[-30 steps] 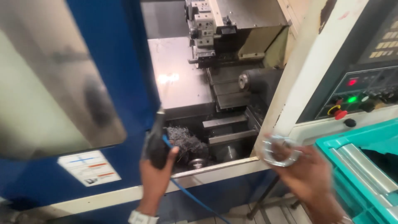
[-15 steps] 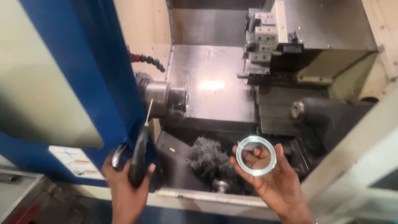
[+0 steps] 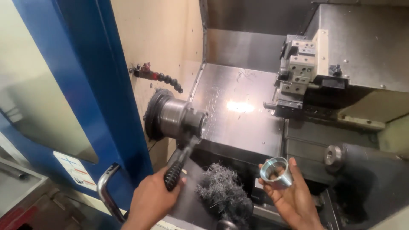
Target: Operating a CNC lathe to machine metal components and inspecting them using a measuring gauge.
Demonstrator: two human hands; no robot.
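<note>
My left hand [image 3: 150, 199] grips the black ribbed handle of an air gun [image 3: 178, 162], whose nozzle points up at the lathe chuck [image 3: 181, 118]. My right hand [image 3: 294, 196] holds a shiny metal ring [image 3: 276, 172] on its fingertips, low and right of the chuck. The ring is tilted, its open bore facing up and left. A clump of grey metal swarf [image 3: 222, 190] lies between my two hands on the machine bed.
The blue sliding door [image 3: 81, 89] with its chrome handle [image 3: 107, 191] stands open at the left. A tool turret [image 3: 300, 70] sits at the upper right above the slanted metal bed [image 3: 243, 127]. A black segmented coolant hose [image 3: 159, 76] juts from the beige wall.
My view has moved closer into the machine. The left hand has raised the air gun toward the chuck. The right hand has turned the ring from face-on to tilted.
</note>
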